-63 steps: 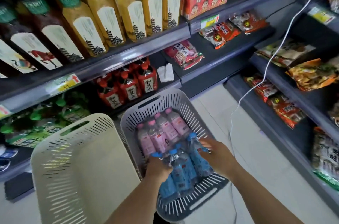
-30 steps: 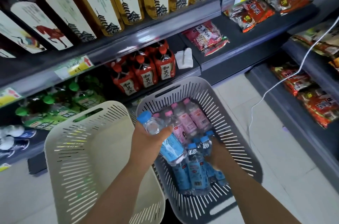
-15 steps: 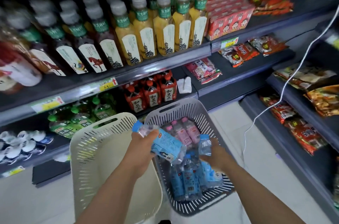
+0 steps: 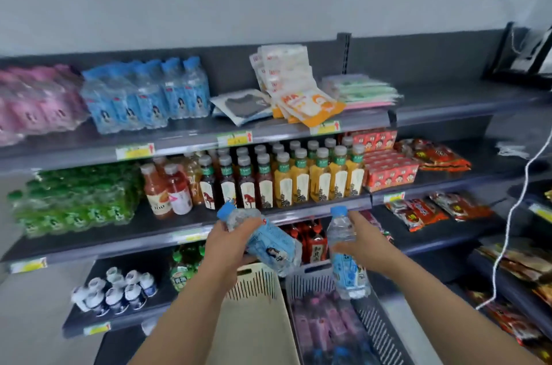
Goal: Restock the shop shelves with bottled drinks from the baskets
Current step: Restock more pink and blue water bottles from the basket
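My left hand (image 4: 227, 242) grips a blue-capped water bottle (image 4: 268, 240), tilted with its cap up and left. My right hand (image 4: 366, 243) holds a second blue-labelled bottle (image 4: 346, 263) nearly upright. Both bottles hang above the baskets, in front of the middle shelves. The grey basket (image 4: 379, 331) below still holds pink-capped bottles (image 4: 322, 323) and some blue ones. The cream basket (image 4: 254, 314) stands to its left. On the top shelf (image 4: 194, 137) stands a row of matching blue bottles (image 4: 149, 98) beside pink ones (image 4: 35, 104).
The second shelf carries green bottles (image 4: 74, 197), tea bottles (image 4: 283, 179) and red cartons (image 4: 388, 167). Snack packets (image 4: 298, 89) lie on the top shelf to the right. A white cable (image 4: 513, 209) hangs at the right. Small white bottles (image 4: 116, 290) sit on the low shelf.
Both hands have lifted a blue bottle each out of the grey basket, up to mid-shelf height. My view has tilted upward, so the top shelf now shows.
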